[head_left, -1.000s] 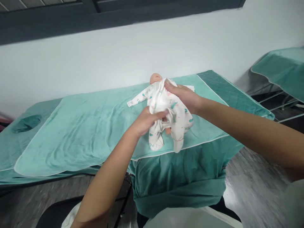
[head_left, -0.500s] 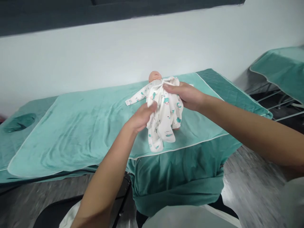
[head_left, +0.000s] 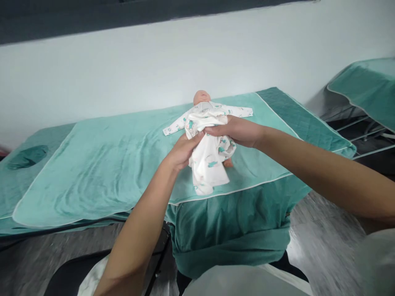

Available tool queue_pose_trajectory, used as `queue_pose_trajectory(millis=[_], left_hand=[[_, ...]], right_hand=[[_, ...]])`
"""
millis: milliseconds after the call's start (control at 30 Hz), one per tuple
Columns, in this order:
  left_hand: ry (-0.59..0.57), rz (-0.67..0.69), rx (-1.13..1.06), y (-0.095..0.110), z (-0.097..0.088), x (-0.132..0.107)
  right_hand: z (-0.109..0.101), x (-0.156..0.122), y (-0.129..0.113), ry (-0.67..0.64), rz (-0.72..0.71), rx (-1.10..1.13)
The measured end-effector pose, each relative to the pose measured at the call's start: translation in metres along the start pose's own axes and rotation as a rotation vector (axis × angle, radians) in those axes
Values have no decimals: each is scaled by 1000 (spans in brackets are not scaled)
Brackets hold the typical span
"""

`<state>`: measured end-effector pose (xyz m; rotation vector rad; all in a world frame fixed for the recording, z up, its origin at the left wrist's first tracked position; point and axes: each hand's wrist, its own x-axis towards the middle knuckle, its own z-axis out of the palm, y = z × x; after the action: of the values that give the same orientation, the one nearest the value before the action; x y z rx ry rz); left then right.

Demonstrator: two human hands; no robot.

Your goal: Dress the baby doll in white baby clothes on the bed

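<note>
A baby doll (head_left: 201, 97) lies face up in a white printed top (head_left: 242, 111), its arms spread in long sleeves. Over the doll's lower body I hold a white baby garment (head_left: 210, 166) with green prints, bunched at its upper part and hanging down towards the table's front edge. My left hand (head_left: 184, 150) pinches it from the left. On the other side my right hand (head_left: 236, 129) grips the gathered cloth, both thumbs close together. One of the doll's legs (head_left: 228, 163) shows beside the cloth; most of its lower body is hidden.
A light green towel (head_left: 101, 164) covers the massage bed, which has a face hole (head_left: 27, 157) at the left. Darker green cloth (head_left: 231, 230) drapes over the front edge. A white wall (head_left: 129, 74) stands behind, and another draped bed (head_left: 367, 88) is at the right.
My right hand has come down and inward, closer to my left hand, bunching the garment more. The doll's sleeve on the right now shows.
</note>
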<state>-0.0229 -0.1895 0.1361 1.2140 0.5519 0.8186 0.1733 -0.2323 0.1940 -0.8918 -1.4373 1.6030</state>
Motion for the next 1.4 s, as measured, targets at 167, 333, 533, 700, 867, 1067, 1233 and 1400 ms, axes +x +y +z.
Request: queue_pose_trajectory(millis=[167,333,533,700,867,1067,1233,1400], left_hand=[[-149,-66,58,6,2,-5],[59,8,47,-3,15,9],[122,-142,313,-52,20,21],[0,-193,964,-77,36,13],[-95,-208,1446,-79,51,10],[-36,-206,1501,-82,48,13],[84,-169,1519,-88,45,6],[115,-193,1543,-85,42,8]], right_hand=[[-8,-6,8,-12,-22,70],[-15,-13,20,82,19,140],[-32,-31,74,380,310,121],[-38,-59,127,451,378,-84],[-38,-68,159,533,310,-363],[-35,-64,172,592,252,-419],[-36,-59,175,527,179,-396],[-34,-51,172,547,150,-453]])
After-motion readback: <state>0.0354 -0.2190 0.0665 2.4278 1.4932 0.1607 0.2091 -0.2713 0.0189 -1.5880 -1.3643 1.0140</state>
